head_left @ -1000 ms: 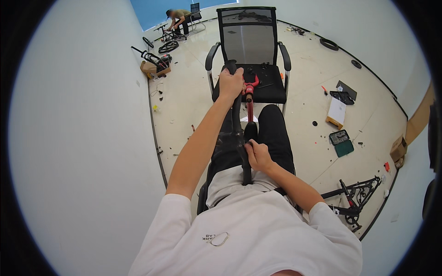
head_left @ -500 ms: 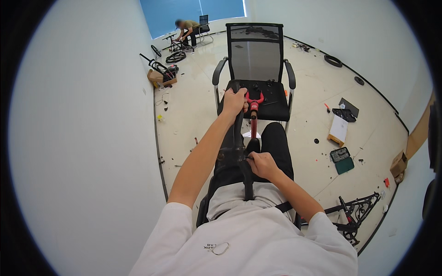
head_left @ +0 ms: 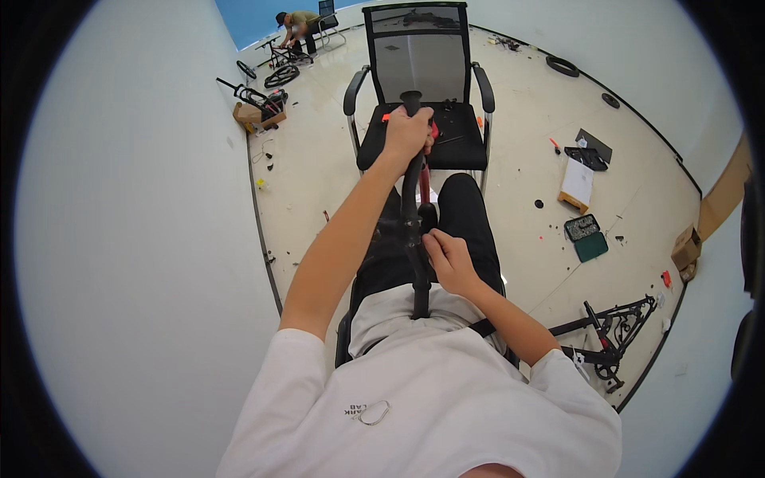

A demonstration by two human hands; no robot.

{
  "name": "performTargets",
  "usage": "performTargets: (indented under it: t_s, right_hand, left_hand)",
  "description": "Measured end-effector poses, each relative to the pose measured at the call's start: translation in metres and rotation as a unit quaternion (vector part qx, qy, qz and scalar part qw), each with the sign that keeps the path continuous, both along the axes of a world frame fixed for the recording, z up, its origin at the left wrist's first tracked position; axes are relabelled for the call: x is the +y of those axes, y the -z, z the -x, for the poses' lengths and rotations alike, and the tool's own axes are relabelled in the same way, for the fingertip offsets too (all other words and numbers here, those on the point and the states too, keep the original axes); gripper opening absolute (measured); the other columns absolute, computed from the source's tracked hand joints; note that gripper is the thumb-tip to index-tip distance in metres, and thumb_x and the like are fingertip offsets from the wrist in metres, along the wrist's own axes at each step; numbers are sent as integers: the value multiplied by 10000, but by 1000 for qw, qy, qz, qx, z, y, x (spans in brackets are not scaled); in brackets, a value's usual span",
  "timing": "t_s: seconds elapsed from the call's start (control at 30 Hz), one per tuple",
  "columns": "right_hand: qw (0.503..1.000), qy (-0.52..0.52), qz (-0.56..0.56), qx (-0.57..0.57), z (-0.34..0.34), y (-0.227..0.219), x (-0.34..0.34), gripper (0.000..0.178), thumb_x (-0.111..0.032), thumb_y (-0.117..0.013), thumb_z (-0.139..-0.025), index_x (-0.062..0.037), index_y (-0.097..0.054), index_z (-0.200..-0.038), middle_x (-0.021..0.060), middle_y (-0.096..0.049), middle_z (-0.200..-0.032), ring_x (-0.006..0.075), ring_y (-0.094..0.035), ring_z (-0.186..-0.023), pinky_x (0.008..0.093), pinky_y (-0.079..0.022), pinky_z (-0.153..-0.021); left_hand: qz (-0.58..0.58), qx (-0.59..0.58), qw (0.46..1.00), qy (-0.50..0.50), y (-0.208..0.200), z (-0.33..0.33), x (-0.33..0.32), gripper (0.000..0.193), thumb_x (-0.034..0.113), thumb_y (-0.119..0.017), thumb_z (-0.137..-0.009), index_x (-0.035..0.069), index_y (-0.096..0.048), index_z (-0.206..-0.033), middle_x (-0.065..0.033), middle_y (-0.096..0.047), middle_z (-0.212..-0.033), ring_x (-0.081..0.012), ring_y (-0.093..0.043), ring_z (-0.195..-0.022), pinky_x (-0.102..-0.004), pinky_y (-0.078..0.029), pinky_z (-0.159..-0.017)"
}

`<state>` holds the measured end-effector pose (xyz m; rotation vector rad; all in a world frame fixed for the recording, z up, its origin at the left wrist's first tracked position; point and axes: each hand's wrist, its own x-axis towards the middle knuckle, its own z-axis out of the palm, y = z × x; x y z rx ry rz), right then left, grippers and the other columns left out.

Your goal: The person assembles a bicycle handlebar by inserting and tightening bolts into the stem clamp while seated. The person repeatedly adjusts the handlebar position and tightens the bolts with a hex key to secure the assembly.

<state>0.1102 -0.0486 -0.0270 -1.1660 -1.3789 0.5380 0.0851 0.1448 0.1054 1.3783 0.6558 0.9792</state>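
Observation:
I sit with a long black bar (head_left: 413,199) standing slanted between my legs, its lower end against my waist. My left hand (head_left: 406,131) is stretched forward and shut around the bar near its rounded upper end, over the seat of a black mesh office chair (head_left: 422,56). A red part (head_left: 425,185) shows beside the bar just below that hand. My right hand (head_left: 450,259) rests at the middle of the bar above my lap, fingers pinched on a fitting there.
A white wall runs along my left. Far back, another person (head_left: 299,24) bends over bicycle parts (head_left: 267,73) beside a cardboard box (head_left: 255,115). On the right floor lie a green case (head_left: 586,237), papers (head_left: 578,182), a bike frame (head_left: 610,328) and tyres (head_left: 562,65).
My left hand now sits higher on the bar, and the red part that showed beyond it is mostly hidden. My right hand stays at the bar's middle. The view tilted slightly.

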Motion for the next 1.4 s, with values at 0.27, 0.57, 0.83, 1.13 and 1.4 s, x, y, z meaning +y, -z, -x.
performTargets:
  t_s: [0.27, 0.57, 0.83, 1.13, 1.4]
  right_hand:
    - [997, 53, -49, -36, -29, -7, 1, 216, -116, -502, -972, 13, -518, -799, 130, -426, -578, 194, -397, -491, 314, -349, -476]
    - [981, -151, 96, 69, -16, -57, -3, 263, -187, -467, -982, 11, -496, -812, 46, -417, -556, 126, -373, -490, 299, -318, -479]
    - [972, -167, 142, 85, -2, -72, -10, 293, -223, -355, -1044, -37, -437, -833, -4, -402, -519, 81, -404, -378, 226, -318, -379]
    - [989, -116, 85, -15, 1, -66, -13, 223, -165, -406, -1027, -9, -446, -873, 72, -520, -496, 178, -582, -415, 287, -401, -389]
    - [953, 52, -122, -273, -2, -30, 3, 120, -81, -590, -915, 2, -503, -913, 119, -504, -542, 285, -540, -451, 346, -393, -406]
  left_hand:
    - [10, -29, 999, 18, -7, 5, -8, 214, 159, -587, -875, 58, -431, -768, -28, -467, -558, -137, -496, -421, -299, -407, -381]
    - [-13, 14, 998, -57, -1, 14, -4, 178, 155, -583, -867, 24, -495, -786, -56, -536, -586, -140, -528, -451, -298, -438, -438]
    - [-146, 135, 962, -187, 6, 16, 8, 335, 244, -573, -859, -88, -567, -903, -187, -647, -715, -260, -650, -563, -355, -523, -619]
    - [-132, 131, 965, -184, -7, 21, -8, 344, 265, -588, -858, -77, -569, -894, -176, -642, -694, -257, -662, -602, -361, -522, -645]
    - [-99, 90, 981, -137, -11, 24, -22, 321, 259, -588, -866, -61, -563, -878, -129, -623, -648, -226, -631, -558, -349, -507, -613]
